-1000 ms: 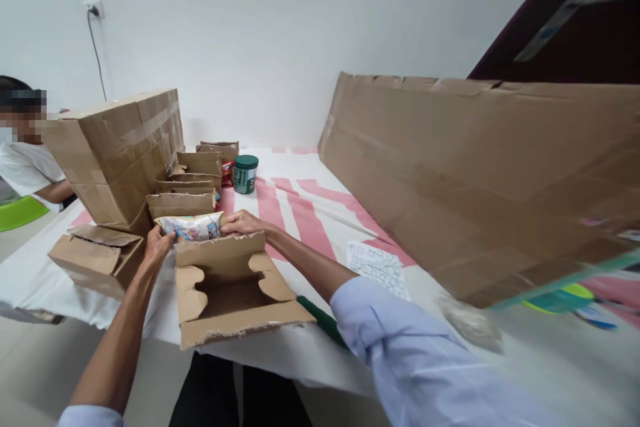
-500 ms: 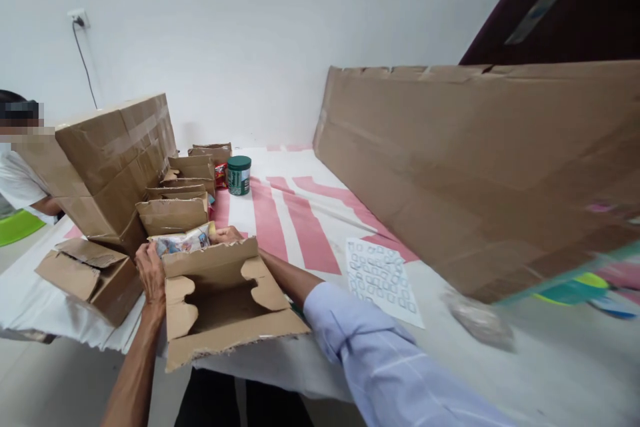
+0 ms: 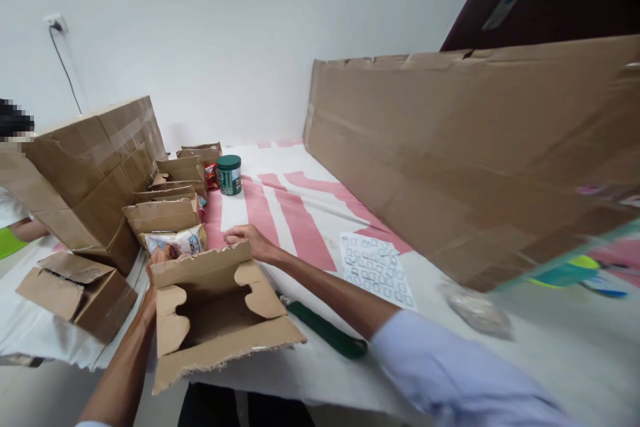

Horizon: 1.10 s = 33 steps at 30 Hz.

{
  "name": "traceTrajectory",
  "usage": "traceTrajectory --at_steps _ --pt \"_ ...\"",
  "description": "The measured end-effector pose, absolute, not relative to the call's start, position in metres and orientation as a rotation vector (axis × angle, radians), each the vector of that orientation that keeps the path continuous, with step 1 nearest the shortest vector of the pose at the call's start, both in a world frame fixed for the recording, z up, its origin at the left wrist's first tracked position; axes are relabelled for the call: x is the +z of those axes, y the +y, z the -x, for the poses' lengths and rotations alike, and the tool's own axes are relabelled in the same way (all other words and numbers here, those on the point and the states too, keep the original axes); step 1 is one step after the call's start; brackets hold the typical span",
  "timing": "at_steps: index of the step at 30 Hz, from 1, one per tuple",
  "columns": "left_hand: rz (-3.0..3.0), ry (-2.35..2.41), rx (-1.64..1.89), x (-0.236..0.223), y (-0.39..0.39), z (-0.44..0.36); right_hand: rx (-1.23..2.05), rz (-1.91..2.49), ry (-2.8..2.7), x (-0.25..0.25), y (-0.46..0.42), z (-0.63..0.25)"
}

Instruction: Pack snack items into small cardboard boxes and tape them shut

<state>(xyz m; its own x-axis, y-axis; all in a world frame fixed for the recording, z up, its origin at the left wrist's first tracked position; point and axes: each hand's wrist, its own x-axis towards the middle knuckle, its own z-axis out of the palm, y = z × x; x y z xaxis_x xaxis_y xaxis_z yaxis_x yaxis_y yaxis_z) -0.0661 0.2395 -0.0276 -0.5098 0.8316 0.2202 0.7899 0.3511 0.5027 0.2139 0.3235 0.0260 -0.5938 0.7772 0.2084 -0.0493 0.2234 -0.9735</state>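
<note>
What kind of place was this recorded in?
Probably a plain indoor room used as a makeshift workspace: a cloth-covered table, taped cardboard boxes and a wall socket with a plugged-in cord.

No word, brand or number can be read; pale lettering, too small to make out, covers the dark green, lidded, cylindrical canister [image 3: 229, 175]; just left of that canister, the shiny red packet [image 3: 211, 176] carries illegible pale print; nearer the camera than the canister and left of it, the white, pillow-shaped plastic bag [image 3: 176, 241] shows blurred blue print; nearer and right, the white paper sheet [image 3: 375, 267] bears rows of small outlined marks.
</note>
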Motion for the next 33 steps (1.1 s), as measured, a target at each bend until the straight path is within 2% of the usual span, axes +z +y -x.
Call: traceTrajectory --at_steps 6,13,18,27,33 --pt "-1.544 2.555 0.821 -0.028 0.267 0.075 0.943 0.945 -1.809 0.014 0.269 -0.328" --pt "-1.676 2.49 0.899 -0.027 0.306 0.081 0.538 1.234 -1.669 -0.066 0.202 -0.423" --pt "-1.644 2.503 0.912 -0.025 0.335 0.082 0.466 1.251 -1.62 -0.096 0.181 -0.432" --pt "-1.581 2.425 0.977 -0.019 0.373 0.087 0.575 1.353 -1.529 -0.091 0.184 -0.429" --pt "-1.479 2.213 1.047 -0.01 0.371 0.081 0.598 1.298 -1.594 -0.089 0.185 -0.428"
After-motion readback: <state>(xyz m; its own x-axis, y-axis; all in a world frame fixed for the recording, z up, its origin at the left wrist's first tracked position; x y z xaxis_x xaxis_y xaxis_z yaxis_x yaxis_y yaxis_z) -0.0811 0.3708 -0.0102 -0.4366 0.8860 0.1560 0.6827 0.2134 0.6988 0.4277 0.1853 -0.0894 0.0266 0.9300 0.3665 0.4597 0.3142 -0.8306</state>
